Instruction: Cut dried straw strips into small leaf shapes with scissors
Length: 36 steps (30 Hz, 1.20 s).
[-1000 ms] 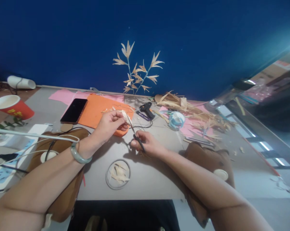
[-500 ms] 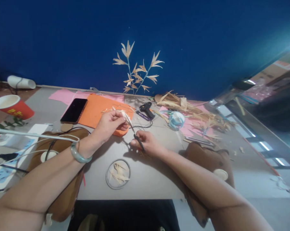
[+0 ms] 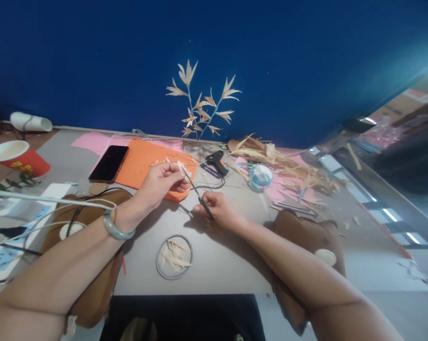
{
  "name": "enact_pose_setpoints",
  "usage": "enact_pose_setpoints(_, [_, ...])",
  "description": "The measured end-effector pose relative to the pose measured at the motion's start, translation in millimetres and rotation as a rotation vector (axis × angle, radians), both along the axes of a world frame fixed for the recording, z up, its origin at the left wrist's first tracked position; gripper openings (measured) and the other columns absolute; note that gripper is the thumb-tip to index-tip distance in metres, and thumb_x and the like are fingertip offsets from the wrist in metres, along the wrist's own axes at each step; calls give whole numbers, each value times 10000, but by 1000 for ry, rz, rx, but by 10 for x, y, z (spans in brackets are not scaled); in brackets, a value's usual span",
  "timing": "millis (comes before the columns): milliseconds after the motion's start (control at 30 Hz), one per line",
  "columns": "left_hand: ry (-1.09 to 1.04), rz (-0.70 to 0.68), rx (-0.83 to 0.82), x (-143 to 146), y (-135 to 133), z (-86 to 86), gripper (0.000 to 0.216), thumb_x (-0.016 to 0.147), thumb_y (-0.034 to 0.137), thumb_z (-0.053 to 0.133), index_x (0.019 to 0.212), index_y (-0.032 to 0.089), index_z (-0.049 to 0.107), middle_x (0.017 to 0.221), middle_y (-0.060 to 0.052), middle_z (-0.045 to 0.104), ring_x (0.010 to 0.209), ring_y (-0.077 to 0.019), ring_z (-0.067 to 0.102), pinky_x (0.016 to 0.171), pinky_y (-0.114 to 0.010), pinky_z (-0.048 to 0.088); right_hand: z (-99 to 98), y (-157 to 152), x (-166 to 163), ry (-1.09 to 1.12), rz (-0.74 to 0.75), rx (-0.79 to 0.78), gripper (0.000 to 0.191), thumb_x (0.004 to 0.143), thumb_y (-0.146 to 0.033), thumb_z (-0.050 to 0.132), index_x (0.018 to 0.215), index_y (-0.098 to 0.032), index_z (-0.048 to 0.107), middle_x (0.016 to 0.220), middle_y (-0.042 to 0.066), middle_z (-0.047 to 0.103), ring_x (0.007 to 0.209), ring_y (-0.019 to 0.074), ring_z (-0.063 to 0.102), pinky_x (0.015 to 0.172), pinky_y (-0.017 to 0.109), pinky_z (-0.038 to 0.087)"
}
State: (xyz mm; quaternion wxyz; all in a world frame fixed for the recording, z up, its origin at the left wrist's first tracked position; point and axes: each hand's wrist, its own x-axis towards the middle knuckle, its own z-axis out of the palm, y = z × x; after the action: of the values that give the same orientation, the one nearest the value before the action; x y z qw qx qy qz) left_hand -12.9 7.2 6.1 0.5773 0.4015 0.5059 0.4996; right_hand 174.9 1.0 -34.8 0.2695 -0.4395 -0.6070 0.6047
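My left hand (image 3: 163, 182) pinches a small pale dried leaf strip (image 3: 180, 166) above the orange sheet (image 3: 144, 161). My right hand (image 3: 216, 210) grips black-handled scissors (image 3: 195, 190), whose blades reach up to the strip. A jade-green bangle (image 3: 117, 228) sits on my left wrist. Below both hands, a round clear lid (image 3: 174, 256) on the grey table (image 3: 214, 255) holds several cut pale leaf pieces.
A black phone (image 3: 109, 162), pink paper (image 3: 93, 140), a black glue gun (image 3: 216, 162), a tape roll (image 3: 260, 177) and a heap of dried husks (image 3: 270, 158) lie behind. A red cup (image 3: 16, 157), power strip (image 3: 7, 251) and cables stand left. A leaf sprig (image 3: 199, 106) hangs on the blue wall.
The scissors have tilted slightly and the strip shifted a little in my left fingers; both hands stay almost in place.
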Motion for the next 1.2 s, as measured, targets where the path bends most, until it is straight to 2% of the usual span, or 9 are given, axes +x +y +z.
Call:
enact_pose_setpoints(433, [23,-120,-44,45,-28,-78,191,701,276,690,728,150,549,636,-17,675,545,-121,645,561,-253,557,20,-7,-16,-38,4,-13,473,610,-490,766,575,-197,397,386,-84,464,335,56,382,344,176,259])
enact_pose_setpoints(967, [25,-139,-127,10,37,-148,193,675,263,701,711,155,545,623,-33,684,540,-142,658,525,-252,552,-8,-45,-33,-23,-30,-68,456,650,-514,738,576,-200,416,360,-81,464,281,63,376,292,182,270])
enact_pose_setpoints(1200, [29,-150,-153,10,46,-128,170,676,253,691,711,146,565,617,-31,679,542,-133,654,532,-244,550,-23,-38,-24,-40,-20,-69,471,660,-531,726,567,-203,401,339,-82,455,258,65,361,276,183,250])
